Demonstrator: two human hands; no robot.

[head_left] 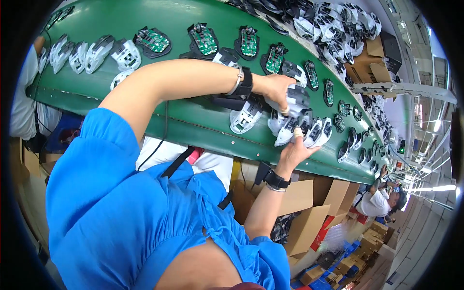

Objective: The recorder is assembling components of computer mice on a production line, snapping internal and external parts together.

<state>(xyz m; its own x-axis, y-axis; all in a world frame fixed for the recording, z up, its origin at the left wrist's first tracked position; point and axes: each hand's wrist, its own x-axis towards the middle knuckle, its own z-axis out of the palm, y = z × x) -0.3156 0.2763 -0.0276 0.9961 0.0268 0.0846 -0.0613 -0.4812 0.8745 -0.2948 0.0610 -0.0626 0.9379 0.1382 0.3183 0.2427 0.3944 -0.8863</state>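
My left hand (279,91) reaches across from the left, its fingers closed round a grey-and-white plastic shell (297,98), slightly blurred. Just below it, my right hand (296,151) grips a white-and-black shell (285,134) at its near end; a pale cover sits on one fingertip. More such shells (316,131) stand tightly side by side to the right of that hand. A single white shell (245,117) lies left of them, near the table's front edge. Under my left wrist a dark object is partly hidden.
The long green table (193,126) carries green circuit boards in black bases (203,39) along its far side. Several white shells (99,52) line up at the left. Piled shells (333,29) fill the back. Open cardboard boxes (309,227) stand below; another person (374,200) sits farther right.
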